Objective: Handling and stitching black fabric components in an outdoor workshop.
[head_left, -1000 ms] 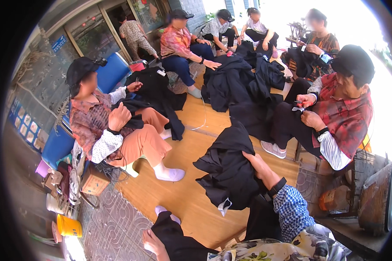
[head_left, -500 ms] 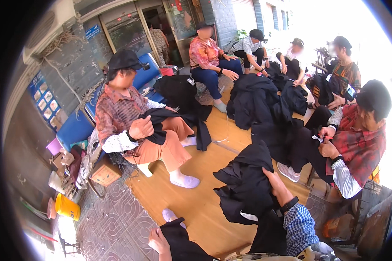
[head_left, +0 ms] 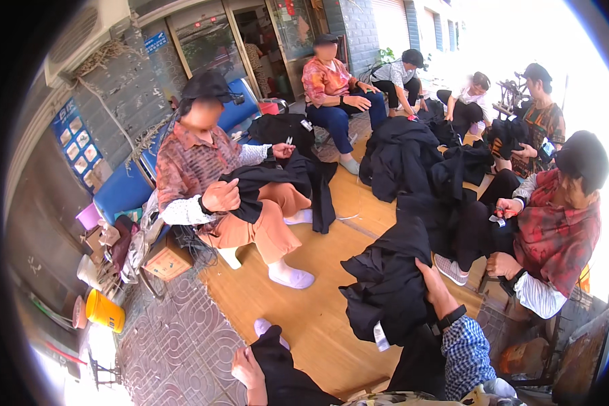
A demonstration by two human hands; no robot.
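My right hand (head_left: 432, 284) is closed on a bunched black garment (head_left: 382, 277), held up in front of me, with a white label (head_left: 380, 335) hanging from its lower edge. My left hand (head_left: 247, 372) is low at the bottom, fingers curled against black fabric (head_left: 284, 369) over my leg; what they grip is unclear. A lilac slipper (head_left: 262, 327) shows beyond that fabric.
Coworkers (head_left: 203, 162) (head_left: 555, 223) (head_left: 328, 88) sit in a ring around a black garment pile (head_left: 402, 162) on wooden boards (head_left: 318, 264). Blue chairs (head_left: 118, 199), a box (head_left: 166, 257) and a yellow bucket (head_left: 105, 311) line the left; a metal-rimmed object (head_left: 592, 345) stands at the right.
The view has swung, so the scene sits further right. The right garment hangs slightly lower. The left coworker's far hand has risen; the right coworker's hands have moved apart.
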